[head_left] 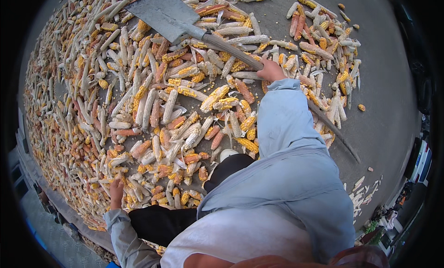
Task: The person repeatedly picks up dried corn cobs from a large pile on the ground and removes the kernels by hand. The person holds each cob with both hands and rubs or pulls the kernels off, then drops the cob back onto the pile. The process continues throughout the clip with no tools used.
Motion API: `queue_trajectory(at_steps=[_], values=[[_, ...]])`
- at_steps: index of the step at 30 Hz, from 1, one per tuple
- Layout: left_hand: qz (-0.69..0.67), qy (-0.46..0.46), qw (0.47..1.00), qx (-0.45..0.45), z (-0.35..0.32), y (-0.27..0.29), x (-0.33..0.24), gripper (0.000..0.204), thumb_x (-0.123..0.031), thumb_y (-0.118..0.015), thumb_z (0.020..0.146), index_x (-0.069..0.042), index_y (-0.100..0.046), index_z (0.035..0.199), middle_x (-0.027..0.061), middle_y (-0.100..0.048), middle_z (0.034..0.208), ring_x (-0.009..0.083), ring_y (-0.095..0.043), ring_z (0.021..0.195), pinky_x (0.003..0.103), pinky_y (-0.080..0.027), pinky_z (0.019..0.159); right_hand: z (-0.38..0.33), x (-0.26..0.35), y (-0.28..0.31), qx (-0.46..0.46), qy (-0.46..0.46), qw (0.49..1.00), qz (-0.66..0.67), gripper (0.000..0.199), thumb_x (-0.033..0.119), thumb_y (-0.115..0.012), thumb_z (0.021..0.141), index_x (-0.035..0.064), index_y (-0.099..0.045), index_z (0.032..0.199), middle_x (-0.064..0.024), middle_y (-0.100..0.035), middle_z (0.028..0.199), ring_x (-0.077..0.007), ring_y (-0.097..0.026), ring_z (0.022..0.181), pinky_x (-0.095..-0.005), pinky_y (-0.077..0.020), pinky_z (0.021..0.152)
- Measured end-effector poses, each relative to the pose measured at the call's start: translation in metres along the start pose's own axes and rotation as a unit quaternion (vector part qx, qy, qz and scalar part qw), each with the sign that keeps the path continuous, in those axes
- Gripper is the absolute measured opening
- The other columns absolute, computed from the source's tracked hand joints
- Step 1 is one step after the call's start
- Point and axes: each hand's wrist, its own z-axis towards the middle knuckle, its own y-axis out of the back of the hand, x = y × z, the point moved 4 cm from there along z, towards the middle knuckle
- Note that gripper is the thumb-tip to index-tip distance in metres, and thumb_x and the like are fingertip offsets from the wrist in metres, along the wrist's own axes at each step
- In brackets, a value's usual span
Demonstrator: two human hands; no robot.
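My right hand (272, 70) is wrapped round the wooden handle of a shovel (231, 49). The shovel's flat grey metal blade (163, 14) lies over the corn at the upper left of the head view. From my hand the handle runs on behind my sleeve and comes out at the lower right. Some corn cobs (215, 98) under and around it still bear yellow or orange kernels; others are stripped pale. At the lower left, my left hand (116, 191) hangs low beside my leg, over or against the cobs; how its fingers are set is hard to make out.
Cobs spread thickly across the left side, with a smaller heap (323, 46) at the upper right. Grey pavement (381, 97) borders them on the right, where pale scraps (363, 194) are scattered. A white vehicle (421, 161) stands at the far right edge.
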Motion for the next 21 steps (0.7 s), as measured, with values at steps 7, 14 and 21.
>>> queue_trajectory(at_steps=[7,14,21], values=[[-0.001,0.011,1.0,0.024,-0.025,0.008,-0.12,0.032,-0.015,-0.054,0.082,0.004,-0.058,0.108,0.0155,-0.063,0.094,0.0212,-0.06,0.083,0.032,-0.048,0.074,-0.049,-0.058,0.047,-0.089,-0.077,0.99,0.077,0.036,0.025,-0.065,0.063,0.0058,-0.062,0.093,-0.016,-0.063,0.082,-0.031,-0.061,0.077,-0.0384,-0.0478,0.07],[-0.024,-0.075,0.997,-0.008,0.011,-0.009,-0.091,0.033,-0.016,-0.054,0.083,0.003,-0.057,0.109,0.0157,-0.062,0.099,0.0255,-0.059,0.093,0.033,-0.045,0.081,-0.098,-0.187,0.128,-0.235,-0.14,0.961,0.048,0.042,0.024,-0.068,0.063,0.0055,-0.062,0.1,-0.0169,-0.063,0.092,-0.0326,-0.061,0.085,-0.0387,-0.0476,0.075],[0.018,-0.051,0.998,0.033,-0.014,0.013,-0.156,0.032,-0.014,-0.055,0.081,0.003,-0.057,0.109,0.0138,-0.062,0.102,0.0233,-0.057,0.098,0.032,-0.044,0.084,-0.114,-0.313,0.108,-0.236,-0.266,0.927,0.118,0.047,0.026,-0.068,0.068,0.0021,-0.06,0.107,-0.019,-0.062,0.102,-0.0312,-0.06,0.091,-0.0371,-0.0459,0.08]])
